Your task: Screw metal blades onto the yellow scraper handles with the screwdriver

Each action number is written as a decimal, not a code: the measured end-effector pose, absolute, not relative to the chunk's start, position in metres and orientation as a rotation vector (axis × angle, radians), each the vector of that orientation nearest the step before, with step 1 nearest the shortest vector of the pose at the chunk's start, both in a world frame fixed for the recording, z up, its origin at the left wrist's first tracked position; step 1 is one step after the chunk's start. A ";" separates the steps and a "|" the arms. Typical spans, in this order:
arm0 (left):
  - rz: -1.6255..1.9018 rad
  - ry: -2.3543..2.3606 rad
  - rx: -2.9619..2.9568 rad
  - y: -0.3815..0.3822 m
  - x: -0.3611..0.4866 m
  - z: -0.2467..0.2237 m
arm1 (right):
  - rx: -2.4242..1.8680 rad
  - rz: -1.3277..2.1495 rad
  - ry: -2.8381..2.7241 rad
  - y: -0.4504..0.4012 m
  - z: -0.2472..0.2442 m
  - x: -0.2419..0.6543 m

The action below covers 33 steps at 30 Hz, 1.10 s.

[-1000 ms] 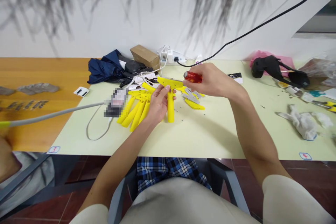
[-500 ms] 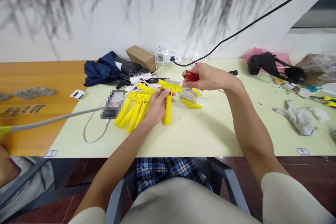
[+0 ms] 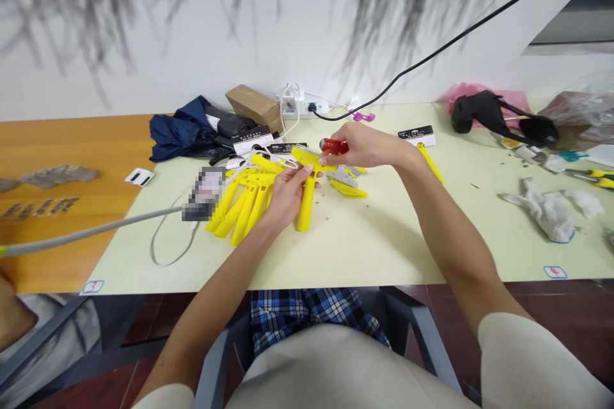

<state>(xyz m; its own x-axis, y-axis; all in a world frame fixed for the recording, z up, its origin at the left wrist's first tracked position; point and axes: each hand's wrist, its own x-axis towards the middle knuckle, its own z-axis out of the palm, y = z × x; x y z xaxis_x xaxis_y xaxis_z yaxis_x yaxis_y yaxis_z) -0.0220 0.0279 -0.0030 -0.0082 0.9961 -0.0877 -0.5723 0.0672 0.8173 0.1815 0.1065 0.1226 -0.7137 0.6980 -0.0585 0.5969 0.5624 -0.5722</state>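
Note:
My left hand [image 3: 288,195] is wrapped round a yellow T-shaped part [image 3: 306,204] near its joint, the handle pointing down toward me. Just above it, my right hand [image 3: 359,146] grips a red screwdriver [image 3: 334,146], its fingertips over the head of the yellow part. The screwdriver's tip is hidden. Several yellow handles [image 3: 245,209] lie to the left of my left hand. Right of the held part rest grey blades [image 3: 344,175] and a yellow curved piece [image 3: 348,189], with tiny screws [image 3: 327,218] scattered nearby.
At the back are a navy cloth [image 3: 180,129], a cardboard box [image 3: 255,107] and a power strip [image 3: 311,107]. A pixelated device [image 3: 204,193] with a cable lies left. Rightward are a yellow strip [image 3: 430,163], a black strapped object [image 3: 484,118] and white gloves [image 3: 549,211]. Another person's arm shows far left.
My right hand and the screwdriver have shifted left over the yellow part's head. The yellow strip behind my right forearm now shows. The view has shifted slightly.

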 end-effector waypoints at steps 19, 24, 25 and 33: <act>1.272 0.837 0.767 0.018 -0.017 -0.004 | -0.969 0.974 -2.568 0.114 0.119 0.186; 1.280 0.830 0.798 0.019 -0.018 -0.006 | -0.961 0.949 -2.609 0.116 0.121 0.187; 1.281 0.828 0.802 0.019 -0.018 -0.007 | -0.955 0.954 -2.611 0.116 0.121 0.187; 1.283 0.839 0.799 0.019 -0.017 -0.012 | -0.961 1.000 -2.627 0.115 0.122 0.189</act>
<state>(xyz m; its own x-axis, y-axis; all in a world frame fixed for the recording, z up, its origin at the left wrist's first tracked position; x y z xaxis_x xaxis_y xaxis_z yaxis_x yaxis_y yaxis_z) -0.0172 0.0191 -0.0120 0.0898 0.9925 -0.0825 -0.4736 0.1155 0.8731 0.1889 0.1148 0.1220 -0.7776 0.6254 -0.0656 0.5107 0.5673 -0.6460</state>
